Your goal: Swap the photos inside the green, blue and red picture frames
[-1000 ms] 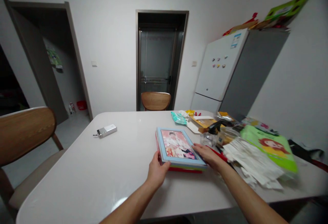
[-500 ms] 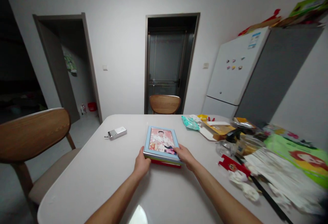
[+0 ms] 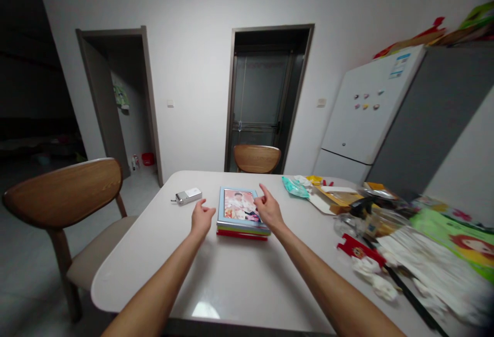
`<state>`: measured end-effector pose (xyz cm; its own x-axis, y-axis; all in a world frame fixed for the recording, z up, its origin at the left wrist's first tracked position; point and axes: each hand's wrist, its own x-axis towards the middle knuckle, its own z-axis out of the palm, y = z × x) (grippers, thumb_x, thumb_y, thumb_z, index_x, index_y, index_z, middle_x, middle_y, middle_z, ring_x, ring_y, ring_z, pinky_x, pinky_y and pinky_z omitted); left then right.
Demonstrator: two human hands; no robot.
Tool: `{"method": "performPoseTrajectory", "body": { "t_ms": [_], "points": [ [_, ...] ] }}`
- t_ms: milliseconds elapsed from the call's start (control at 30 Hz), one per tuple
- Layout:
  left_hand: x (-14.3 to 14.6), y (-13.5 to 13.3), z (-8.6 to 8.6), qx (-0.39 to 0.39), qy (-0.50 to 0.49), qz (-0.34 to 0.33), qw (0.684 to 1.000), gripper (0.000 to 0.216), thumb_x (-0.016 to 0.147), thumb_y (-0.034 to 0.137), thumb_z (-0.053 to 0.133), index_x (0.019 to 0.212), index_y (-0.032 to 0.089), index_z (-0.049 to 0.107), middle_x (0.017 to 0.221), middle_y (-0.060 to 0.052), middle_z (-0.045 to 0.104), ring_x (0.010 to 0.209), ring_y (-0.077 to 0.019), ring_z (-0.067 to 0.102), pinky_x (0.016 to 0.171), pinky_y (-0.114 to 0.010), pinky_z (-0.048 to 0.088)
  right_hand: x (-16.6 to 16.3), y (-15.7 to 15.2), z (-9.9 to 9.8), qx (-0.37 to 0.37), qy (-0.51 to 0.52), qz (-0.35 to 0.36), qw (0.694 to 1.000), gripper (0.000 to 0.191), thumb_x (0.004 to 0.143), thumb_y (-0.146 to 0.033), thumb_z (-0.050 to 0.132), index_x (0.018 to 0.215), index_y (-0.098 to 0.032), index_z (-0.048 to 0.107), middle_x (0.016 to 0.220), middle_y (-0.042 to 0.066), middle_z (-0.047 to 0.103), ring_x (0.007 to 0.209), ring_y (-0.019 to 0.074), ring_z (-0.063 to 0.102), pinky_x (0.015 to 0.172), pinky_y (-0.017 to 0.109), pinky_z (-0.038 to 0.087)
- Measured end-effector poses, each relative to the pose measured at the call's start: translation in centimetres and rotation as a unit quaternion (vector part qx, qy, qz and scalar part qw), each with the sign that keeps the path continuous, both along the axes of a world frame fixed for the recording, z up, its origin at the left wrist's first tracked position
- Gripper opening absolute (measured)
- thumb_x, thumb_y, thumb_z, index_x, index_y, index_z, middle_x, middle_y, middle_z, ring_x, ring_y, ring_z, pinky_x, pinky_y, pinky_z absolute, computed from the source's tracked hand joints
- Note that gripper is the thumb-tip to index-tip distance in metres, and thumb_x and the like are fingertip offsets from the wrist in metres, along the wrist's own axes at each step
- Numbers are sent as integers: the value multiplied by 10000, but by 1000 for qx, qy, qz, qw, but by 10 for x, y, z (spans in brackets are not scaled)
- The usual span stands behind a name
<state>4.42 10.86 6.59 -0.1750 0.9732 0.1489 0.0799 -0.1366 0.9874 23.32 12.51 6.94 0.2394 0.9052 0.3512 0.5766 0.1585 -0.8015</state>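
A light-blue picture frame (image 3: 221,208) with a pinkish photo lies face up on top of a stack, in the middle of the white table (image 3: 231,275). Beneath it show a yellow-green layer and a red layer (image 3: 241,235) at the bottom. Just left of the stack, my left hand (image 3: 201,218) is apart from it with thumb and fingers spread. Over the stack's right edge my right hand (image 3: 269,209) is raised, index finger and thumb apart, holding nothing. Whether its underside touches the frame I cannot tell.
A small white-and-silver device (image 3: 188,196) lies left of the stack. Along the table's right side are a teal packet (image 3: 295,187), a red card (image 3: 358,249), crumpled tissues, plastic containers and a green bag (image 3: 451,234). Wooden chairs stand left (image 3: 65,190) and at the far side (image 3: 257,158).
Both hands have let go of the light-blue picture frame and moved apart from its sides. The frame now rests squarely on the stack. The view has shifted left.
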Motion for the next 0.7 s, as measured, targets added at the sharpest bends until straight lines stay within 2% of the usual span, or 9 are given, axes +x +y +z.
{"method": "performPoseTrajectory", "body": {
  "t_ms": [33, 100, 167, 200, 267, 400, 533, 633, 700],
  "points": [
    [3, -1, 14, 19, -16, -11, 1000, 581, 622, 128, 498, 1185, 105, 358, 559, 59, 484, 507, -94, 483, 542, -209, 380, -11, -9, 13, 68, 49, 41, 996, 615, 716, -225, 393, 1305, -173, 222, 627, -37, 488, 563, 98, 466, 589, 212, 390],
    [13, -7, 43, 62, -45, -49, 996, 640, 620, 129, 499, 1229, 177, 308, 543, 93, 440, 464, -61, 434, 516, -182, 357, -35, -28, 39, 179, 168, 147, 958, 682, 697, -194, 404, 1322, -214, 133, 551, -81, 401, 458, 72, 370, 490, 190, 353],
    [25, -18, 68, 100, -75, -100, 987, 687, 615, 147, 515, 1250, 234, 271, 534, 107, 428, 446, -45, 405, 504, -171, 349, -53, -47, 61, 213, 245, 239, 915, 726, 668, -165, 415, 1319, -261, 108, 527, -97, 383, 425, 61, 319, 442, 178, 317],
    [30, -23, 78, 139, -123, -167, 968, 722, 610, 137, 512, 1269, 228, 233, 528, 107, 434, 439, -45, 394, 490, -174, 341, -58, -54, 69, 217, 273, 270, 897, 742, 652, -150, 413, 1317, -272, 108, 512, -102, 376, 417, 59, 306, 429, 174, 305],
    [36, -34, 89, 172, -193, -239, 936, 789, 588, 126, 521, 1291, 209, 174, 507, 113, 431, 424, -46, 381, 463, -175, 327, -64, -64, 78, 203, 312, 305, 877, 761, 624, -127, 407, 1314, -280, 124, 492, -107, 373, 409, 57, 297, 413, 170, 289],
    [35, -44, 82, 162, -233, -271, 920, 839, 572, 118, 546, 1299, 215, 139, 499, 122, 436, 416, -49, 392, 457, -181, 334, -64, -70, 70, 164, 340, 321, 869, 764, 605, -111, 419, 1305, -284, 166, 468, -114, 384, 396, 51, 296, 404, 167, 284],
    [31, -39, 57, 83, -203, -230, 948, 766, 586, 166, 584, 1260, 230, 227, 494, 120, 455, 405, -45, 400, 454, -175, 321, -60, -63, 43, 87, 397, 291, 866, 654, 613, -159, 474, 1241, -239, 307, 460, -115, 422, 360, 46, 316, 379, 169, 280],
    [26, -31, 45, -5, -173, -204, 964, 429, 627, 348, 588, 988, 141, 484, 487, 80, 470, 388, -38, 401, 416, -163, 284, -50, -55, 25, -41, 473, 231, 849, 312, 640, -296, 503, 911, -146, 547, 476, -71, 468, 353, 47, 363, 359, 175, 277],
    [24, -26, 45, -33, -158, -210, 964, 414, 660, 539, 482, 683, 127, 512, 443, 56, 444, 342, -34, 363, 371, -165, 237, -42, -50, 24, -101, 517, 197, 827, 272, 676, -397, 463, 630, -138, 533, 466, -42, 480, 344, 48, 375, 351, 179, 274]
  ]
}}
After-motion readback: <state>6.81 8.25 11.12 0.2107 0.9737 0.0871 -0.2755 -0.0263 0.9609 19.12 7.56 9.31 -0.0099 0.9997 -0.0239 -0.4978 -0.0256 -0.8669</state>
